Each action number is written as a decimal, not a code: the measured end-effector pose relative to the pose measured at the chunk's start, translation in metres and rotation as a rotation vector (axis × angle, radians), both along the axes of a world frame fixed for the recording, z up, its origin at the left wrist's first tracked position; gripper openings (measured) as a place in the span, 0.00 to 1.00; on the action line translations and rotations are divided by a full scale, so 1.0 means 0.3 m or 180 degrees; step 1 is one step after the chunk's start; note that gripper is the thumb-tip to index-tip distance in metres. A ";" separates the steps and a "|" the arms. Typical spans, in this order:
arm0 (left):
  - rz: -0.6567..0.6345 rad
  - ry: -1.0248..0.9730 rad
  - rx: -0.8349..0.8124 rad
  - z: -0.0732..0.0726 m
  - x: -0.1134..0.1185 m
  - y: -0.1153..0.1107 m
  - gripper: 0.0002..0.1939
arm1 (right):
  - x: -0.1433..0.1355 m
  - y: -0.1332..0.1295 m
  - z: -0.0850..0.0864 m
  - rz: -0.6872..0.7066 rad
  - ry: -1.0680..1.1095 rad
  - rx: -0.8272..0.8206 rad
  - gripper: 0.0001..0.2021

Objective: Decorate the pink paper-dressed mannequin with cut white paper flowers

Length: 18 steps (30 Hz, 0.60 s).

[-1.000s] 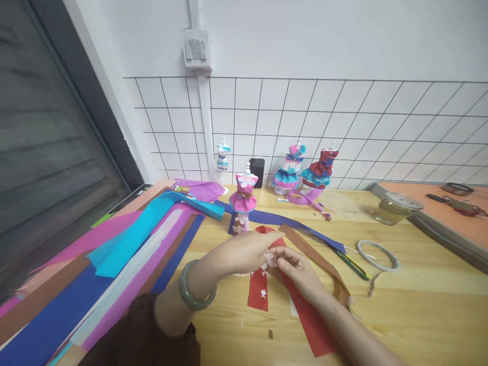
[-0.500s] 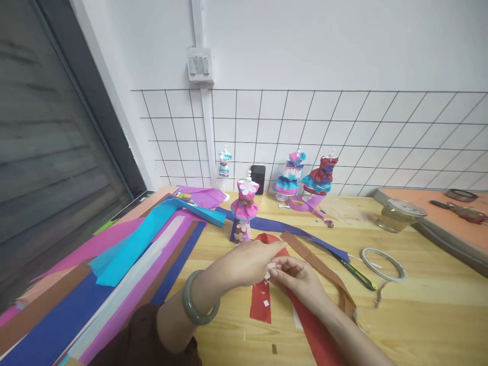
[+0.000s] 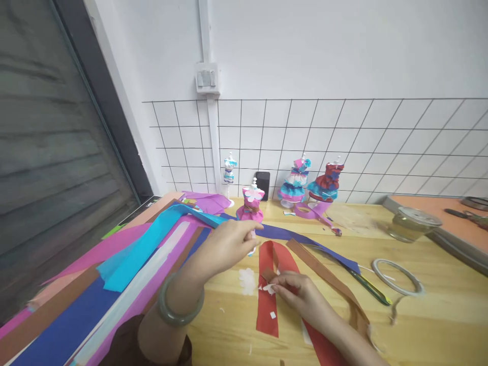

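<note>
My left hand (image 3: 231,246), a green bangle on its wrist, reaches forward beside a small dress-form figure (image 3: 250,207) in a pink dress. Its index finger and thumb are apart in front of the lower skirt, which they partly hide; nothing shows between them. Lower right, my right hand (image 3: 301,290) pinches a small white paper piece (image 3: 269,288) over a red crepe-paper strip (image 3: 267,315). By those fingertips lies a small brown scrap (image 3: 268,274). A white paper flower shape (image 3: 247,281) rests on the table between my hands.
Long coloured paper strips (image 3: 87,300) cover the left side. Other dressed figures (image 3: 293,184) stand by the wall grid near a black phone (image 3: 263,184). At right are a brown strip (image 3: 324,272), a green-yellow cutter (image 3: 371,288), a tape roll (image 3: 415,284) and a glass bowl (image 3: 414,223).
My left hand has left the right hand and moved forward and left to the pink-dressed figure. My right hand still pinches the white piece. The view has shifted slightly.
</note>
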<state>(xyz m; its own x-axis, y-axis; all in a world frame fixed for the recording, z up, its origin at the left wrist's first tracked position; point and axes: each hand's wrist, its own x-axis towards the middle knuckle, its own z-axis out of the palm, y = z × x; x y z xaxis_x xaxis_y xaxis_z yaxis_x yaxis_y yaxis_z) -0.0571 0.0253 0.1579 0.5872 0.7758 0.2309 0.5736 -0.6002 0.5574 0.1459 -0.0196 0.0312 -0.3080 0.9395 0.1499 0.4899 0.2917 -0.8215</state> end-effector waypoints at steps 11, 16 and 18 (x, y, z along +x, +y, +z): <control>0.0810 -0.0991 0.0116 0.020 -0.026 0.010 0.11 | -0.003 0.003 -0.024 0.0239 -0.0941 0.0238 0.14; 0.0643 -0.1297 -0.0121 0.024 -0.021 0.006 0.15 | -0.002 0.007 -0.025 0.0237 -0.1042 0.0299 0.15; 0.0705 -0.1462 -0.0073 0.025 -0.024 0.009 0.16 | -0.001 0.006 -0.026 0.0256 -0.1033 0.0290 0.15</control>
<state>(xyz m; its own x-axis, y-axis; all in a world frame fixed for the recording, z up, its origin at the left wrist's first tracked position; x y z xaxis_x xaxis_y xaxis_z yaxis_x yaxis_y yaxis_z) -0.0642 0.0279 0.1654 0.2499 0.8781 0.4081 0.3784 -0.4765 0.7936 0.1456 -0.0178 0.0235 -0.4259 0.8975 0.1143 0.6938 0.4051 -0.5954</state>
